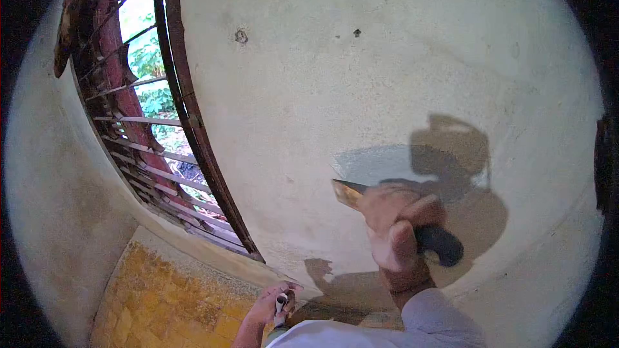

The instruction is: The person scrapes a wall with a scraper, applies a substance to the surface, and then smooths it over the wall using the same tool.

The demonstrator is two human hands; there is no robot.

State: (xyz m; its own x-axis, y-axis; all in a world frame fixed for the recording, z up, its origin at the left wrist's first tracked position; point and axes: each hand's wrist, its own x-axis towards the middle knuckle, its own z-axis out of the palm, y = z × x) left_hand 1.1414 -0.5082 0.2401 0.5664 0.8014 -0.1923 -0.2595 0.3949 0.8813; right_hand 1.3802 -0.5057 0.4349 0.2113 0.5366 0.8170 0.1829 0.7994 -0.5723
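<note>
- Patch (374, 162), grey and roughly brushed-looking, on a pale wall (296, 96); the places below are told from it.
- Right hand (400, 222), just below the patch, closed round a flat-bladed scraper (348, 195). The black handle (445, 245) sticks out behind the fist; the blade, stained yellow-brown, points left at the patch's lower left edge. Whether it touches the wall, I cannot tell.
- Left hand (271, 306), well below the patch and to its left, fingers curled around a pale tube (281, 303). Its round end is open and dark; what is inside, if anything, I cannot tell.
- Pale sleeve (438, 316) on the right arm, below the patch.
- Dark shadow (451, 148) of the person, overlapping the patch's right side.
- Barred window (196, 129), well left of the patch, with green leaves (155, 96) outside.
- Worn yellow surface (167, 296), below the window, low and left of the patch.
- Two small marks, above the patch.
</note>
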